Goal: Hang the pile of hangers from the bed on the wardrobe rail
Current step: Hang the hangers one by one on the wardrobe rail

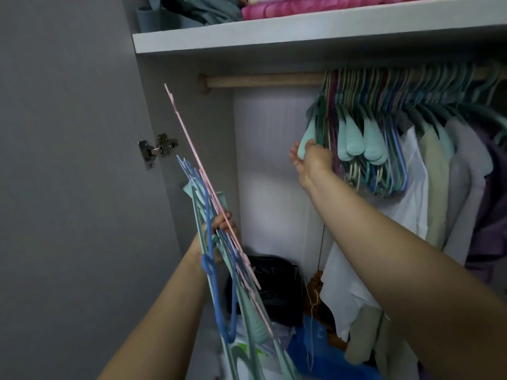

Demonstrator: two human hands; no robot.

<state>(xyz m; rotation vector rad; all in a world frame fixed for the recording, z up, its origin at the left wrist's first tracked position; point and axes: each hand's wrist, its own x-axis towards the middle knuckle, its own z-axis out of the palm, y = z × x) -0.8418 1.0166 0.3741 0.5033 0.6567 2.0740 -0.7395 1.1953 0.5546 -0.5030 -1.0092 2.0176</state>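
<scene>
A bundle of hangers (219, 259), mint, blue and pink, is gripped in the left hand (219, 229), tilted up leftward. More hangers (362, 127) crowd the wooden rail (260, 80), whose left stretch is bare; the right hand (310, 160) touches the leftmost mint one.

Pink folded fabric (315, 6) on top shelf (274, 37); shirts (433, 165) hanging right; door hinge (159, 149) left.
</scene>
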